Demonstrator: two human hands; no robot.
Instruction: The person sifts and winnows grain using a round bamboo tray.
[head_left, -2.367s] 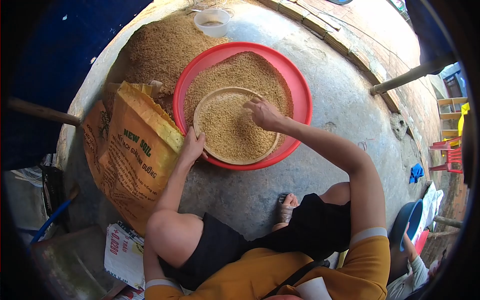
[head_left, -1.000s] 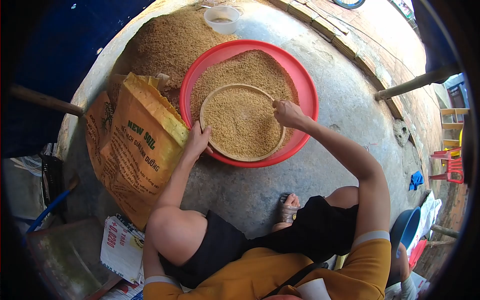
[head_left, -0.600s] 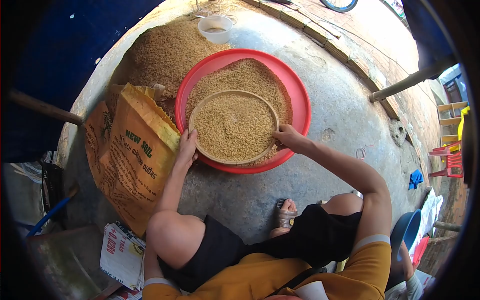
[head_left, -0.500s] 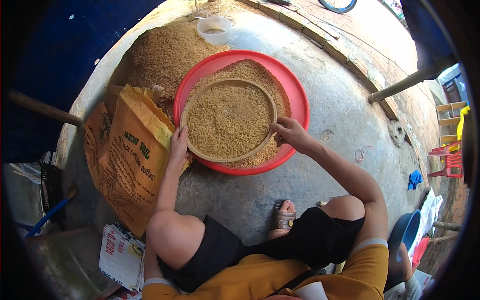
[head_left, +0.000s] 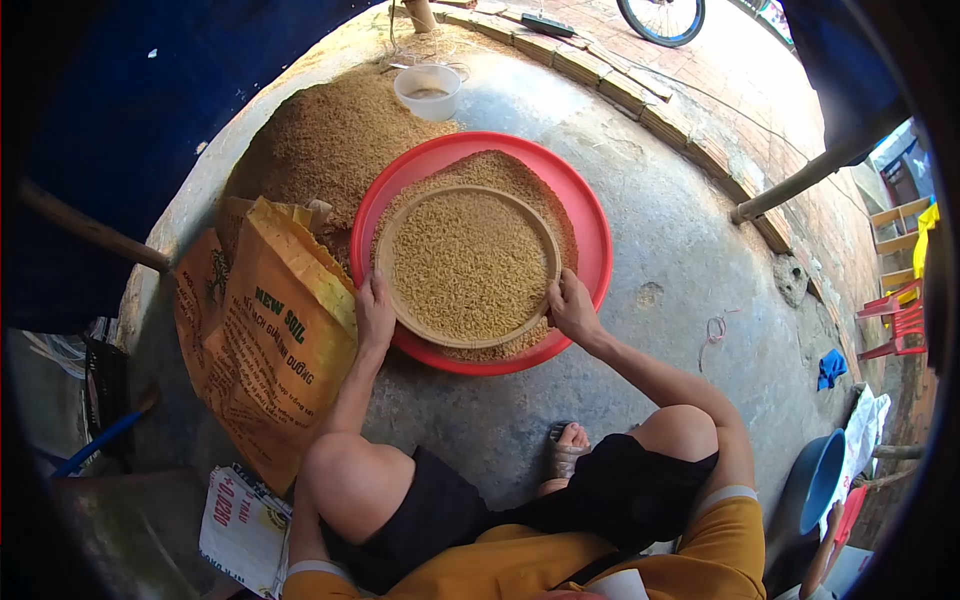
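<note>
Sieve point(head_left: 468, 264): round, shallow, pale wooden rim, filled with an even layer of tan husked grain; sits over the red basin point(head_left: 590, 230), roughly centred, its near edge toward the person.

Left hand point(head_left: 375, 312): closed on the sieve's near-left rim, fingers curled over the edge, thumb side toward the sack.

Right hand point(head_left: 572, 308): closed on the sieve's near-right rim, fingers wrapped on the edge, wrist over the basin's lip.

Red basin: wide, round, plastic, resting on the concrete floor point(head_left: 660, 260); a mound of the same grain point(head_left: 500, 168) lies in it under and beyond the sieve, and shows again at the near edge.

Loose grain heap point(head_left: 330, 140): large, spread directly on the floor, beyond and left of the basin, touching its far-left rim.

White tub point(head_left: 427, 91): small, plastic, standing at the far edge of the heap.

Sack point(head_left: 270, 345): orange-yellow, printed "NEW SOIL", lying just left of the basin, open end toward the heap.

Printed paper point(head_left: 245, 510): white with red lettering, on the ground near the left knee.

Sandalled foot point(head_left: 565, 455): on the floor below the basin.

Blue bowl point(head_left: 822, 480): at right edge, well apart.

Red chairs point(head_left: 895, 320): far right.

Bicycle wheel point(head_left: 660, 18): top edge.
</note>
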